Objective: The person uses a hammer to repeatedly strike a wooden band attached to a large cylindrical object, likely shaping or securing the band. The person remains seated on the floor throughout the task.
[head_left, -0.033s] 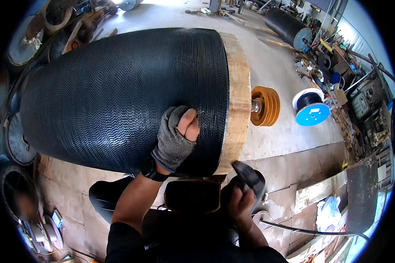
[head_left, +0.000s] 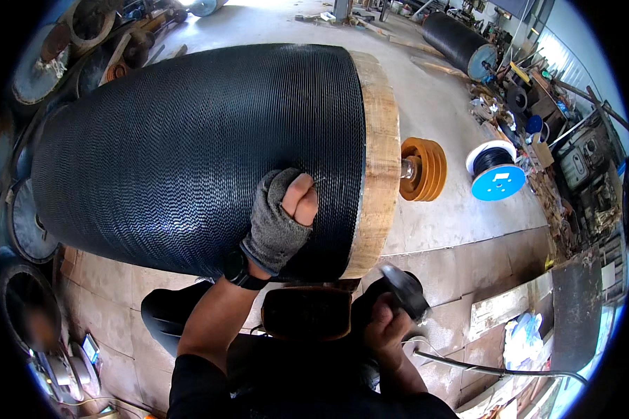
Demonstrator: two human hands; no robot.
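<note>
A large roller [head_left: 189,140] wound closely with black ribbed wire or cord lies across in front of me, with a pale wooden ring [head_left: 379,160] at its right end. My left hand [head_left: 281,216], in a grey fingerless glove, rests closed against the winding near that end. A thin, light sliver shows beside its fingertips; what the fingers hold is too small to make out. Lower right, my right hand [head_left: 386,325] is closed round a hammer, its handle mostly hidden by the fist. The dark hammer head [head_left: 407,293] is smeared by motion, apart from the roller.
An orange grooved pulley [head_left: 424,170] sits on the shaft past the wooden ring. A blue-and-white cable spool [head_left: 497,180] stands on the floor to its right. Old rollers [head_left: 31,216] crowd the left, scrap and boards the right. A bent metal bar [head_left: 496,366] lies low right.
The hammer head has swung to the right and slightly down, away from the wooden ring. My left hand stays in place on the winding.
</note>
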